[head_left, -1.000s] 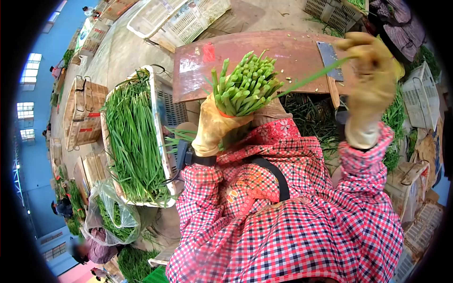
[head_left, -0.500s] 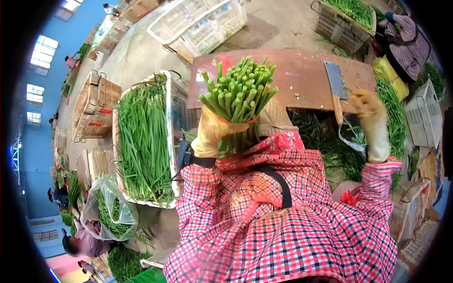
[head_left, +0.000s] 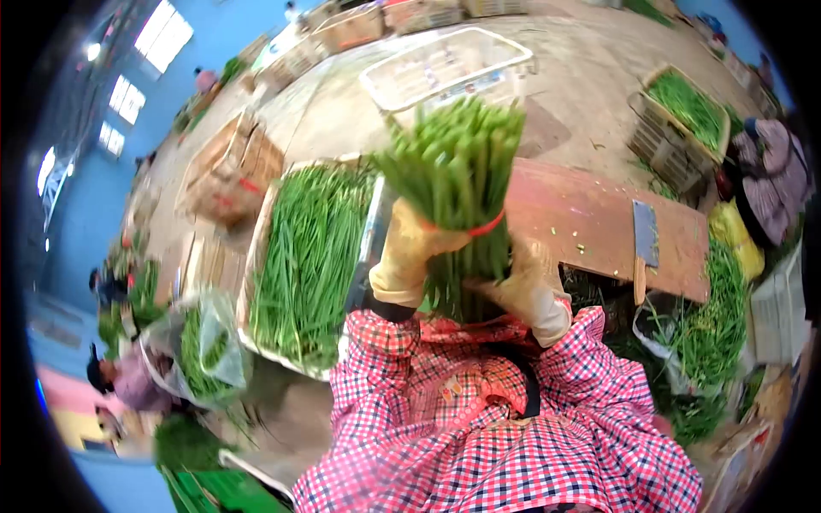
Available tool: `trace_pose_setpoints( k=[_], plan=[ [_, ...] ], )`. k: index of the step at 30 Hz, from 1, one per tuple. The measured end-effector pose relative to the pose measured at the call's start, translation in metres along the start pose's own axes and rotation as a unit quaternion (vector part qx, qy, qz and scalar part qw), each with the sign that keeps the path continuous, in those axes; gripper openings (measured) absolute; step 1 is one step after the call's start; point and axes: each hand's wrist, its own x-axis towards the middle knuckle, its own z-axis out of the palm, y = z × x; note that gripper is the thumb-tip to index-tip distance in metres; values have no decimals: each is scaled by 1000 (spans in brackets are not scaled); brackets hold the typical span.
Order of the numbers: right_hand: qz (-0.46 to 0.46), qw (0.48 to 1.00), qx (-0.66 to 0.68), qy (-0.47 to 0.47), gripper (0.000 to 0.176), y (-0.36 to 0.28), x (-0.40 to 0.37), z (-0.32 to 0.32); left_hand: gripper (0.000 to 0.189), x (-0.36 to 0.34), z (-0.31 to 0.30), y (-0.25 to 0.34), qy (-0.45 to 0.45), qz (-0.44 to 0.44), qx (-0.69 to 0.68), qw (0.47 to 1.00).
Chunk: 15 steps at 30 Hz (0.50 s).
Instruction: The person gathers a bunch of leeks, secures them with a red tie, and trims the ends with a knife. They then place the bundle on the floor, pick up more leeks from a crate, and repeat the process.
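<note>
A thick bundle of green stalks [head_left: 453,162] stands upright before me, cut ends on top, slightly blurred. A red band [head_left: 487,226] circles it. My left hand [head_left: 409,252], in a tan glove, is wrapped round the bundle's left side at the band. Lower down on the right, my gloved right hand [head_left: 523,289] closes round the same bundle; some of its fingers are hidden behind the stalks. A cleaver [head_left: 647,244] with a wooden handle lies on the reddish board [head_left: 581,209], apart from both hands.
On the left is a white crate [head_left: 256,295] full of long green leaves [head_left: 312,256]. Beyond stand a wooden-looking crate [head_left: 227,171] and a white plastic crate [head_left: 445,68]. Loose greens [head_left: 705,325] lie at right, near a yellow bag [head_left: 731,235] and a seated person [head_left: 770,171].
My right hand has come in from the far right, beside the cleaver, onto the bundle. The bundle is raised nearer the camera. The whole view has tilted and shifted.
</note>
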Motion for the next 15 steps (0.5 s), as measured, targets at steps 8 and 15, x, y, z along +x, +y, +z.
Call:
trace_pose_setpoints(
  k=[8, 15],
  plan=[
    [-169, 981, 85, -38, 80, -23, 24, 76, 107, -83, -17, -69, 361, 185, 425, 809],
    [-339, 916, -93, -191, 92, -105, -8, 144, 56, -176, -57, 41, 437, 176, 66, 880]
  ],
)
